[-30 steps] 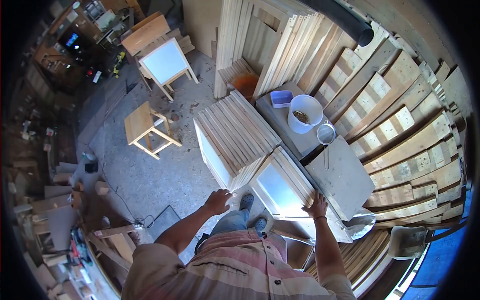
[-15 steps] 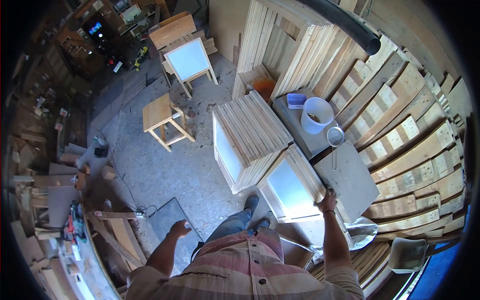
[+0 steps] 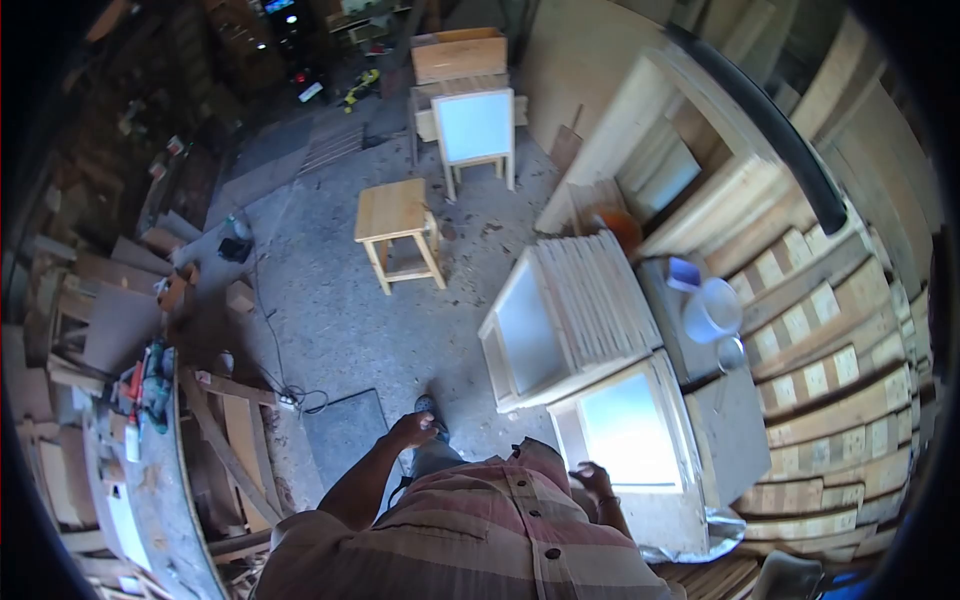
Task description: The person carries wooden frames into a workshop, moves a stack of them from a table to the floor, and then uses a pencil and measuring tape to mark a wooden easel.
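Observation:
My left hand (image 3: 413, 430) hangs in front of my body over the floor, fingers loosely curled, with nothing showing in it. Near my right hip, my right hand (image 3: 595, 480) is open, its fingers a little apart, just beside the lower left edge of a framed panel (image 3: 628, 430). That panel has a pale wooden frame and a shiny whitish face. Behind it leans a stack of similar wooden frames (image 3: 605, 300), the front one with a pale panel in it.
A small wooden stool (image 3: 392, 210) stands on the concrete floor (image 3: 330, 300), with a white-panelled easel-like stand (image 3: 476, 125) beyond. Buckets (image 3: 713, 310) sit on a grey surface at right. Slatted boards (image 3: 835, 360) line the right side. A cable (image 3: 268, 330) crosses the floor; a workbench (image 3: 165, 500) holds power tools.
My right hand has let go of the framed panel's edge and come back toward my body. My left hand has moved forward and right. The view has turned left, and I have shifted.

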### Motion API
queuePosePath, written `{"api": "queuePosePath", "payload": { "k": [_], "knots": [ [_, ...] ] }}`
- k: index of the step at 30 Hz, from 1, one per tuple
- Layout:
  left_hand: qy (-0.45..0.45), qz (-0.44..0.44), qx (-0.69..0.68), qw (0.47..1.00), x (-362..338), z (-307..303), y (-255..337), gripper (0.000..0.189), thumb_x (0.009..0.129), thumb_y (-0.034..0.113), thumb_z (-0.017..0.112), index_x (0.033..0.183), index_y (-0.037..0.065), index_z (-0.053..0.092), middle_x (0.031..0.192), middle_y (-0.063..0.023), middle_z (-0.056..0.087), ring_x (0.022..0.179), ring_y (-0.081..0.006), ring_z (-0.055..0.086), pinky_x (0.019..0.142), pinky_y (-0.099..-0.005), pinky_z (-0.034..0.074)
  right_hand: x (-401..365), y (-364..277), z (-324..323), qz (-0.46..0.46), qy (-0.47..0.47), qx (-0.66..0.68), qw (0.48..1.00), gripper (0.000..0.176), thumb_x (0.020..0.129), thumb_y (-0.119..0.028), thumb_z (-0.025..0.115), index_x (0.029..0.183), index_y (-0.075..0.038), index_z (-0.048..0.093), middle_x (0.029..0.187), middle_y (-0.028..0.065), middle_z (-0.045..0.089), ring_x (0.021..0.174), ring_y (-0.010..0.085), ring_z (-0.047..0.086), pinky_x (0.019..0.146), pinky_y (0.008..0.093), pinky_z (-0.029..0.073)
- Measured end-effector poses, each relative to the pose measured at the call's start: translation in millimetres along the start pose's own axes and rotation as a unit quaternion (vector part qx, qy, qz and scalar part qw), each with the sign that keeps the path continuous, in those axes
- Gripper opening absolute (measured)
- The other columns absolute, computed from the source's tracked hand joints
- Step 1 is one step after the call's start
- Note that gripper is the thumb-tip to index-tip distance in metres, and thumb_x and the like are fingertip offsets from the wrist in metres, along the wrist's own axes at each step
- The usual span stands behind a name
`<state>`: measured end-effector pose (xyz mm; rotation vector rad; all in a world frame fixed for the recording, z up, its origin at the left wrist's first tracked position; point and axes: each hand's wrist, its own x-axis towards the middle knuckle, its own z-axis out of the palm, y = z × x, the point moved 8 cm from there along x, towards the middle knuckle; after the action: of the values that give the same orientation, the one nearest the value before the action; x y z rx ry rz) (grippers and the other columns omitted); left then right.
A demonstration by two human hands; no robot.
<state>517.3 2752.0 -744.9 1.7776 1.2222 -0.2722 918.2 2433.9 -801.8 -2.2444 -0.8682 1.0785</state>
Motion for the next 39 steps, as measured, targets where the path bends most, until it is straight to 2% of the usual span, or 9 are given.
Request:
{"api": "queuePosePath", "payload": {
  "k": [3, 6, 10, 11, 17, 31, 34, 36, 39],
  "knots": [
    [0.027, 0.053, 0.003, 0.998, 24, -69, -22, 0.058, 0.084, 0.039, 0.069, 0.126, 0.0, 0.056, 0.122, -0.0202, 0.064, 0.112, -0.0331, 0.062, 0.097, -0.0399, 0.049, 37, -15, 83, -0.043, -0.083, 0.013, 0.996, 0.041, 0.074, -0.03, 0.084, 0.103, -0.006, 0.069, 0.091, 0.0131, 0.073, 0.08, 0.0241, 0.07, 0.071, 0.033, 0.055],
    [0.061, 0.038, -0.013, 0.997, 41, -152, -72, 0.055, 0.084, 0.038, 0.071, 0.124, 0.001, 0.058, 0.12, -0.0189, 0.065, 0.109, -0.0308, 0.064, 0.094, -0.0403, 0.051, 92, 81, 179, 0.249, -0.137, 0.329, 0.901, 0.037, 0.075, -0.026, 0.084, 0.101, -0.004, 0.068, 0.086, 0.011, 0.072, 0.073, 0.0211, 0.069, 0.063, 0.0318, 0.055],
    [0.152, -0.006, -0.057, 0.987, 64, -247, -142, 0.049, 0.084, 0.037, 0.071, 0.119, 0.004, 0.061, 0.115, -0.0165, 0.068, 0.106, -0.0291, 0.066, 0.091, -0.0402, 0.052, 122, -55, 131, 0.098, -0.098, 0.064, 0.988, 0.038, 0.079, -0.025, 0.081, 0.107, -0.004, 0.066, 0.089, 0.0119, 0.071, 0.075, 0.0216, 0.069, 0.059, 0.0334, 0.056],
    [0.154, -0.026, -0.068, 0.985, 70, -269, -150, 0.047, 0.084, 0.038, 0.07, 0.118, 0.006, 0.062, 0.116, -0.0163, 0.068, 0.109, -0.0307, 0.065, 0.093, -0.0412, 0.051, 127, -86, 121, 0.2, -0.087, 0.099, 0.971, 0.039, 0.081, -0.027, 0.078, 0.111, -0.004, 0.066, 0.096, 0.0146, 0.071, 0.08, 0.0242, 0.07, 0.063, 0.0349, 0.057],
    [0.19, -0.057, -0.119, 0.973, 142, -336, -168, 0.049, 0.082, 0.04, 0.071, 0.117, 0.006, 0.062, 0.116, -0.0155, 0.068, 0.109, -0.0303, 0.065, 0.093, -0.0405, 0.051, 219, -197, 83, 0.153, -0.048, 0.09, 0.983, 0.046, 0.079, -0.025, 0.082, 0.111, 0.002, 0.063, 0.095, 0.0164, 0.07, 0.07, 0.0203, 0.069, 0.059, 0.0309, 0.056],
    [0.094, -0.312, -0.099, 0.94, 232, -290, -314, 0.052, 0.079, 0.052, 0.068, 0.107, 0.008, 0.071, 0.116, -0.0155, 0.068, 0.111, -0.0319, 0.062, 0.095, -0.0412, 0.049, 588, -545, 116, -0.106, -0.187, 0.048, 0.975, 0.029, 0.089, -0.024, 0.07, 0.101, 0.002, 0.07, 0.081, 0.0131, 0.072, 0.073, 0.0208, 0.07, 0.067, 0.0328, 0.055],
    [0.114, -0.327, -0.178, 0.921, 273, -302, -316, 0.052, 0.078, 0.051, 0.07, 0.107, 0.007, 0.07, 0.113, -0.0151, 0.069, 0.109, -0.0313, 0.064, 0.096, -0.0403, 0.049, 652, -585, 132, -0.053, -0.235, -0.029, 0.97, 0.036, 0.085, -0.018, 0.073, 0.112, 0.004, 0.065, 0.094, 0.0148, 0.071, 0.08, 0.0192, 0.07, 0.066, 0.0306, 0.056],
    [0.121, -0.337, -0.236, 0.903, 317, -310, -324, 0.056, 0.077, 0.054, 0.07, 0.109, 0.008, 0.07, 0.114, -0.0158, 0.069, 0.11, -0.0313, 0.063, 0.096, -0.0402, 0.049, 684, -624, 131, -0.253, -0.159, -0.005, 0.954, 0.051, 0.081, -0.023, 0.077, 0.124, -0.001, 0.06, 0.109, 0.0164, 0.069, 0.094, 0.0236, 0.069, 0.076, 0.0336, 0.056],
    [0.19, -0.284, -0.174, 0.923, 390, -379, -302, 0.056, 0.078, 0.054, 0.069, 0.108, 0.006, 0.069, 0.117, -0.0178, 0.067, 0.114, -0.0326, 0.061, 0.097, -0.0424, 0.048, 749, -618, 149, -0.259, -0.141, -0.193, 0.936, 0.066, 0.076, -0.033, 0.079, 0.132, -0.007, 0.055, 0.12, 0.0168, 0.065, 0.109, 0.0289, 0.063, 0.091, 0.0388, 0.051]
  ]
}}
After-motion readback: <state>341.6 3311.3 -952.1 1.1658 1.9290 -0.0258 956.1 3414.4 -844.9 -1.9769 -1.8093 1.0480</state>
